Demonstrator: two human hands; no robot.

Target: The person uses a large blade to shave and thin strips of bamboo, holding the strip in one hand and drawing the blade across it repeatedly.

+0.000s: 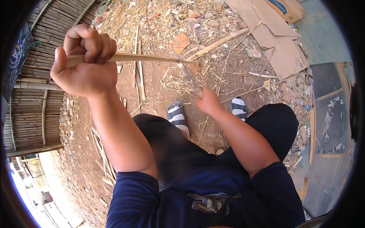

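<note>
Gripping the pale strip [140,57], which runs from the upper left to the upper centre of the frame, the left hand [89,68] curls its fingers round it; the right hand [209,102], near the centre, is closed on a tool's handle [199,92]. A thin blade [188,73] seems to meet the strip's tip. Probably best: brace the strip, stroke lightly, angle the edge clear of the feet [176,114].
</note>
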